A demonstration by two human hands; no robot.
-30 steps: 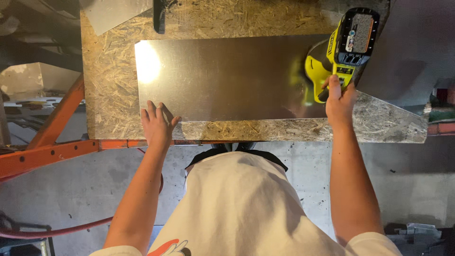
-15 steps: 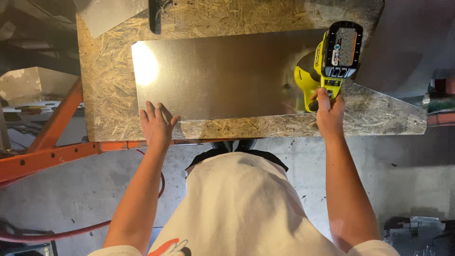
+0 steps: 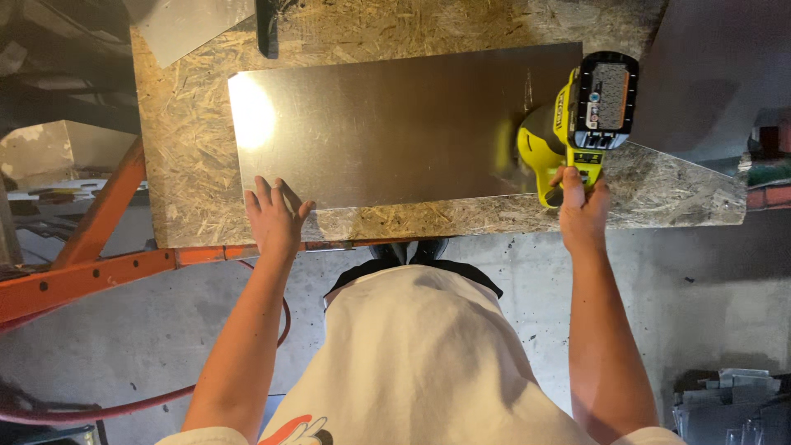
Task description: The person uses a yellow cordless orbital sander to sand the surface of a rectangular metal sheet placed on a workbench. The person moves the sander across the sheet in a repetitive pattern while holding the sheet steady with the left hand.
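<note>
A shiny rectangular metal sheet [image 3: 395, 124] lies flat on a chipboard worktop [image 3: 189, 173]. My left hand [image 3: 274, 218] rests flat, fingers spread, on the sheet's near left corner. My right hand [image 3: 582, 206] grips the handle of a yellow-green cordless power tool [image 3: 577, 124] with a black battery pack. The tool stands at the sheet's right end, its head down against the metal near the near edge.
An orange steel frame [image 3: 99, 272] carries the worktop at left. A second grey metal sheet [image 3: 717, 74] lies at the far right, another piece [image 3: 189, 25] at the far left corner. A red hose [image 3: 124, 404] lies on the concrete floor; metal scraps [image 3: 725, 404] at lower right.
My right hand has shifted the power tool slightly, so its battery end now stands more upright over the sheet's right end. My left hand has stayed pressed on the near left corner.
</note>
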